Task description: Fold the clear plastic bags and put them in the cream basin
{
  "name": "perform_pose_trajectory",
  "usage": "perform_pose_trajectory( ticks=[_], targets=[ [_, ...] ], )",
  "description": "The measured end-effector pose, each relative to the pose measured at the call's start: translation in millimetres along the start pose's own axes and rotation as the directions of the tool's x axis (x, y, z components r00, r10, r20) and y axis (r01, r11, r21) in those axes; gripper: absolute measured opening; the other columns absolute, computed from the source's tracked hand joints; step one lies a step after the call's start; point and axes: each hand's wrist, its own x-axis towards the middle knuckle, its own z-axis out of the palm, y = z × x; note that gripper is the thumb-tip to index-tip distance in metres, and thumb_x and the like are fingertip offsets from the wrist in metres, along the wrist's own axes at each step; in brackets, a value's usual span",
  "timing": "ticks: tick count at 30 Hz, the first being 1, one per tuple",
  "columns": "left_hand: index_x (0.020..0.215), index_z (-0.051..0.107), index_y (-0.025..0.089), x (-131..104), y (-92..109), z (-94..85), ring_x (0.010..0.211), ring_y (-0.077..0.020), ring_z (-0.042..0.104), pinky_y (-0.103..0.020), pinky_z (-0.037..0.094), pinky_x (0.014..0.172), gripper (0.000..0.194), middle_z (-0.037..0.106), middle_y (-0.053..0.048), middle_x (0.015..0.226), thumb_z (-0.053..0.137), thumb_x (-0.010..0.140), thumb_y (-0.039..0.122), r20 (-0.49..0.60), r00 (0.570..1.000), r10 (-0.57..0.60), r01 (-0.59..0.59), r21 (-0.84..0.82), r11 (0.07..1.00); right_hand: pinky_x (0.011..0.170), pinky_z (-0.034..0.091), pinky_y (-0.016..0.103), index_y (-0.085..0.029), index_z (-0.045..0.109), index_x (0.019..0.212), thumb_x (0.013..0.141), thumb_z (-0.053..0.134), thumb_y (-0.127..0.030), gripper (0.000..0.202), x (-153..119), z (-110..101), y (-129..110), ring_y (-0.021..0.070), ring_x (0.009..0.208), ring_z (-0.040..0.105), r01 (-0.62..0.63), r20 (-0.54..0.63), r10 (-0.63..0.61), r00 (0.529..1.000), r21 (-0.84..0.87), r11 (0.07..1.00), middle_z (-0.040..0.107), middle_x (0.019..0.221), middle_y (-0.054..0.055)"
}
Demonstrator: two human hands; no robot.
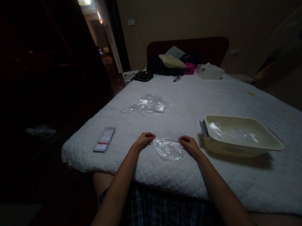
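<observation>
A small clear plastic bag lies on the bed near its front edge, its straight top edge stretched between my two hands. My left hand pinches the left end of that edge between thumb and fingers. At the right end, my right hand pinches it the same way. Farther back, a crumpled heap of clear plastic rests on the quilted cover. To the right of my right hand stands a cream plastic tub with grey side handles; clear plastic lies inside it.
The white quilted bed fills the middle. A pixelated flat object lies at left. Toward the headboard are a pale cushion, a rolled magenta cloth, a white box and a black bag. A fan stands right.
</observation>
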Motion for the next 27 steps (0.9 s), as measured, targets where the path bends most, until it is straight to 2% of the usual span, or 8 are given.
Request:
perform_pose_trajectory(
  ticks=[4,9,15,20,22,24,26,27],
  targets=[
    [0.079,0.066,0.013,-2.1,-0.5,3.2,0.041,-0.0051,0.045,-0.018,0.031,0.040,0.028,0.058,0.001,0.057,0.072,0.054,0.024,-0.049,0.999,0.000,-0.002,-0.035,0.999,0.042,0.034,0.020,-0.015,0.064,0.082,0.054,0.071,-0.037,0.037,2.1,-1.8,4.9,0.0073,0.048,0.045,0.021,-0.008,-0.021,1.000,-0.008,1.000,0.059,0.067,0.000],
    [0.073,0.067,0.012,-5.7,1.8,5.7,0.042,-0.0061,0.045,-0.018,0.029,0.041,0.020,0.057,0.000,0.053,0.069,0.056,0.021,-0.082,0.997,-0.013,0.010,-0.035,0.999,0.039,0.031,0.020,-0.014,0.066,0.076,0.055,0.068,-0.037,0.032,4.8,-3.7,12.2,0.0075,0.043,0.043,0.024,-0.010,-0.025,1.000,-0.065,0.998,0.058,0.057,0.000],
    [0.070,0.067,0.012,-9.5,4.2,6.6,0.046,-0.0065,0.046,-0.018,0.031,0.044,0.017,0.057,0.000,0.056,0.064,0.055,0.019,-0.069,0.998,0.001,-0.006,-0.060,0.998,0.040,0.032,0.021,-0.014,0.067,0.076,0.058,0.065,-0.036,0.028,3.6,-3.3,11.4,0.0084,0.044,0.044,0.034,-0.018,-0.036,0.999,-0.090,0.995,0.059,0.057,0.001],
    [0.074,0.066,0.013,-12.5,5.1,7.3,0.044,-0.0056,0.041,-0.018,0.030,0.043,0.020,0.049,0.002,0.051,0.057,0.059,0.022,-0.053,0.998,0.023,-0.029,-0.111,0.993,0.042,0.032,0.021,-0.014,0.065,0.076,0.059,0.061,-0.033,0.025,-0.9,0.3,5.6,0.0087,0.046,0.044,0.027,0.010,-0.026,1.000,-0.055,0.998,0.059,0.059,0.000],
    [0.080,0.064,0.014,-14.2,6.3,7.3,0.043,-0.0057,0.041,-0.017,0.028,0.042,0.023,0.051,0.002,0.054,0.056,0.061,0.025,-0.131,0.991,0.035,-0.048,-0.096,0.994,0.042,0.033,0.022,-0.015,0.063,0.079,0.062,0.058,-0.033,0.026,-2.3,1.9,4.6,0.0091,0.046,0.045,0.046,-0.010,-0.047,0.999,-0.053,0.997,0.059,0.061,0.001],
    [0.081,0.061,0.015,-17.2,7.9,7.5,0.046,-0.0067,0.044,-0.018,0.030,0.044,0.023,0.053,0.001,0.059,0.054,0.065,0.030,-0.270,0.959,0.087,-0.105,-0.052,0.993,0.044,0.034,0.023,-0.015,0.062,0.081,0.065,0.055,-0.033,0.025,-3.8,2.8,3.9,0.0103,0.048,0.046,0.096,-0.065,-0.104,0.992,-0.112,0.989,0.059,0.064,0.001],
    [0.076,0.059,0.016,-22.5,10.2,8.9,0.051,-0.0083,0.045,-0.018,0.032,0.047,0.019,0.052,0.001,0.061,0.053,0.067,0.032,-0.370,0.913,0.172,-0.171,0.037,0.985,0.050,0.038,0.025,-0.016,0.061,0.081,0.068,0.051,-0.031,0.022,-6.2,3.8,2.0,0.0126,0.054,0.049,0.186,-0.116,-0.219,0.969,-0.247,0.951,0.060,0.067,0.002],
    [0.072,0.058,0.017,-26.1,11.6,10.4,0.054,-0.0091,0.046,-0.019,0.034,0.049,0.016,0.051,0.001,0.061,0.054,0.068,0.032,-0.384,0.893,0.234,-0.202,0.122,0.972,0.054,0.039,0.026,-0.016,0.061,0.079,0.068,0.049,-0.029,0.020,-7.9,4.9,0.2,0.0137,0.057,0.051,0.239,-0.116,-0.291,0.950,-0.335,0.911,0.060,0.069,0.003]
  ],
)
